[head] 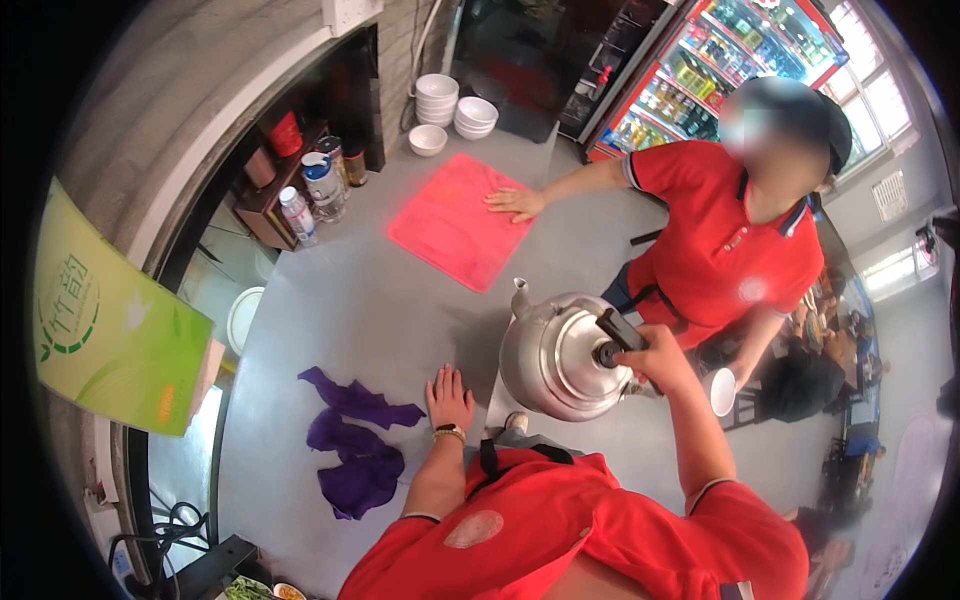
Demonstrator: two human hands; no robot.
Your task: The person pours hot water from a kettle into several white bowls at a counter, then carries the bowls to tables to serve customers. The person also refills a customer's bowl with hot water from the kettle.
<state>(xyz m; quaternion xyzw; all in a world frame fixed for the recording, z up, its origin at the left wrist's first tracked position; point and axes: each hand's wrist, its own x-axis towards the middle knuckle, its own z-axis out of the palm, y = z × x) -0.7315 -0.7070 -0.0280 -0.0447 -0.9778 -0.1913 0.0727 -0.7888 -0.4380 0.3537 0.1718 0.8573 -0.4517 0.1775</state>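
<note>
My right hand (664,360) is closed on the black handle of a large metal kettle (570,360), held in the air beyond the counter's edge, its spout pointing away from me. Flat on the grey counter (345,300) rests my left hand (450,401), fingers spread, with nothing in it. A crumpled purple cloth (360,450) lies to the left of that hand. Farther off, a red mat (465,225) lies on the counter, a co-worker's hand (514,202) on its right corner. The co-worker's other hand holds a white bowl (722,391) low beside the kettle.
White bowls (437,97) stand stacked at the counter's far end. Bottles (322,184) line its left side, below a green printed panel (120,315). The co-worker (727,232) stands ahead to the right, before a drinks fridge (697,75). Food dishes (247,589) sit at bottom left.
</note>
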